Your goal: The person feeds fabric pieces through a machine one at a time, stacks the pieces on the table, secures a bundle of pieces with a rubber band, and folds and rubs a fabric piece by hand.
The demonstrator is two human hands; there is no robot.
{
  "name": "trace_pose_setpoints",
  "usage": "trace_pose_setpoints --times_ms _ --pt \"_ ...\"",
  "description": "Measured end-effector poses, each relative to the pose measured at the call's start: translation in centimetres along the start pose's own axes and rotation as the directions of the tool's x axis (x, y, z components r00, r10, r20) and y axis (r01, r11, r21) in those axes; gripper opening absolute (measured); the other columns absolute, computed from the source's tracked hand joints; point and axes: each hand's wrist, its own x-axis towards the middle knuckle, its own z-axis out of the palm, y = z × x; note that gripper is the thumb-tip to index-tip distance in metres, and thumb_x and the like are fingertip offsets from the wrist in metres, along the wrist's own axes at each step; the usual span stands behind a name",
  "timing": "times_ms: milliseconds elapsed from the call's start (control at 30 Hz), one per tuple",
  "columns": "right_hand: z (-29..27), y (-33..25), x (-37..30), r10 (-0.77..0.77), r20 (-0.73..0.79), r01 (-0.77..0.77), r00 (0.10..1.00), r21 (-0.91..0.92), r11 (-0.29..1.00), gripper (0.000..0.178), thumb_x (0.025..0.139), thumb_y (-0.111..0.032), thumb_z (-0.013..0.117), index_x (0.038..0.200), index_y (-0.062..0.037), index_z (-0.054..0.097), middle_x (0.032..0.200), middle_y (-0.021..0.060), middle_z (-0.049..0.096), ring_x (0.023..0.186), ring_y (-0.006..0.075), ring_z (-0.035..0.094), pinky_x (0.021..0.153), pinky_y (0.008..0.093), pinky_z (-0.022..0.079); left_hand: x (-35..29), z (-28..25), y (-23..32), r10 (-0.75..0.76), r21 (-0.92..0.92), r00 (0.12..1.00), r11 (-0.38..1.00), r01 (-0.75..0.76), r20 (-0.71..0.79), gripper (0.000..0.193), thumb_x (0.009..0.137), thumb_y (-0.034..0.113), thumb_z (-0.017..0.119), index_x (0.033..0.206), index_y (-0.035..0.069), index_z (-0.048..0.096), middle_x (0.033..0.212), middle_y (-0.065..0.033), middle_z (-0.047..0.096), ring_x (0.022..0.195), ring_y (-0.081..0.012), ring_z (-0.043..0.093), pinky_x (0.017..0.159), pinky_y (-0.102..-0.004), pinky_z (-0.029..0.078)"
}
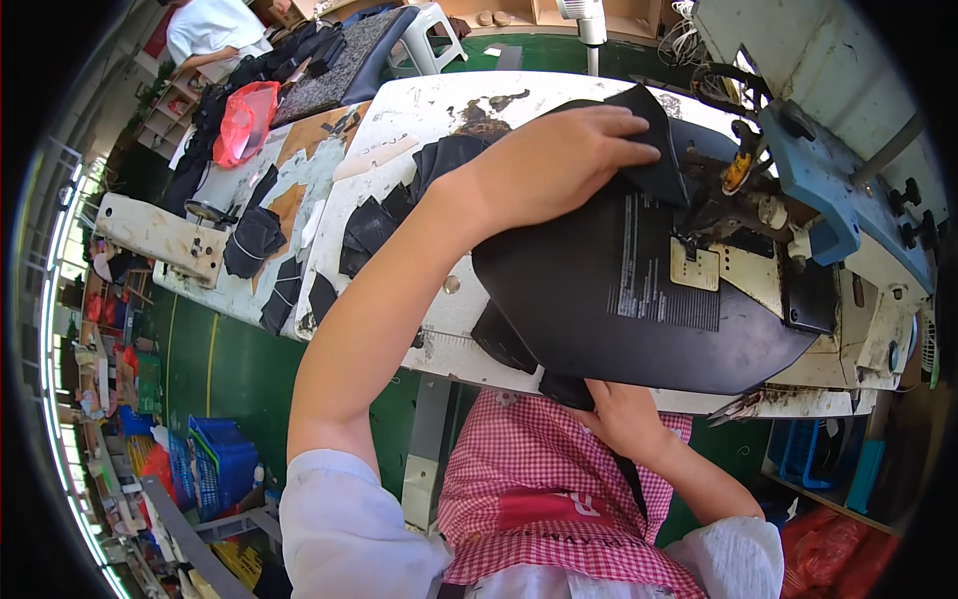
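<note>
A large black leather-like panel [574,290] lies across the white sewing table, its right side beneath the needle area of a blue-grey sewing machine [813,180]. Rows of pale printed lines mark its surface. My left hand [559,165] reaches over the panel's far side. Its fingers bend over a raised black flap [654,165] and grip it; the thumb is hidden. Below the table's near edge, my right hand [624,414] is closed on a small black piece [567,389], with its fingertips partly under the panel. A metal needle plate [695,270] shows beside the panel.
Stacks of black cut pieces [369,235] lie left of the panel. Farther left stand another sewing machine [165,240] and a red plastic bag [245,122]. A person [215,40] is at the far left. Blue crates [222,459] sit on the green floor.
</note>
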Motion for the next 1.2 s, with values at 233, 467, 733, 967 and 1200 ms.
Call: trace_pose_setpoints --times_ms 233,467,733,967,1200 --pt "-1.5 0.9 1.7 -0.154 -0.200 0.153 0.968 -0.019 0.988 0.052 0.064 -0.003 0.073 0.116 -0.0049 0.067 0.111 0.0150 0.066 0.106 0.0367 0.061 0.091 0.0465 0.048 -12.1 -4.1 0.7 -0.265 0.011 0.729 0.937 0.350 -0.631 0.046 0.083 -0.009 0.046 0.124 0.001 0.066 0.135 -0.0152 0.060 0.130 -0.0307 0.054 0.111 -0.0390 0.037" --pt "0.0 1.1 1.2 0.048 0.005 -0.048 0.999 0.206 0.977 0.058 0.064 -0.003 0.073 0.121 -0.0136 0.067 0.120 0.0117 0.067 0.110 0.0339 0.061 0.090 0.0416 0.049 -36.3 1.1 6.2 -0.780 0.016 0.571 0.588 0.809 -0.255 0.053 0.078 -0.013 0.041 0.124 0.001 0.065 0.142 -0.0172 0.053 0.140 -0.0342 0.042 0.117 -0.0425 0.029" --pt "-16.5 -5.0 2.2 -0.631 -0.329 0.567 0.703 -0.277 0.776 0.033 0.077 -0.021 0.071 0.109 -0.0262 0.069 0.111 0.0043 0.071 0.083 0.0142 0.063 0.073 0.0254 0.044 -24.6 1.6 10.0 -0.305 0.112 0.776 0.895 0.431 -0.551 0.062 0.083 0.028 0.057 0.136 -0.005 0.052 0.143 -0.0294 0.047 0.130 -0.0427 0.046 0.110 -0.0524 0.032" --pt "-17.3 -2.0 5.5 -0.352 -0.336 0.215 0.874 -0.382 0.899 0.046 0.066 -0.019 0.064 0.111 -0.0152 0.073 0.103 0.0026 0.069 0.077 0.0182 0.059 0.062 0.0299 0.045 -6.2 0.9 12.2 -0.095 -0.015 0.967 0.995 0.095 -0.237 0.062 0.062 0.004 0.072 0.124 0.001 0.061 0.128 -0.0179 0.061 0.113 -0.0353 0.061 0.097 -0.0470 0.047" --pt "-16.5 -0.8 4.9 -0.164 -0.366 0.128 0.916 -0.121 0.984 0.043 0.065 -0.007 0.072 0.108 -0.0071 0.070 0.116 0.0088 0.066 0.084 0.0240 0.060 0.071 0.0345 0.049 -4.4 -1.2 12.2 -0.060 0.072 0.997 0.995 0.063 -0.049 0.063 0.060 0.009 0.072 0.122 0.000 0.063 0.126 -0.0165 0.063 0.107 -0.0347 0.062 0.089 -0.0444 0.052"
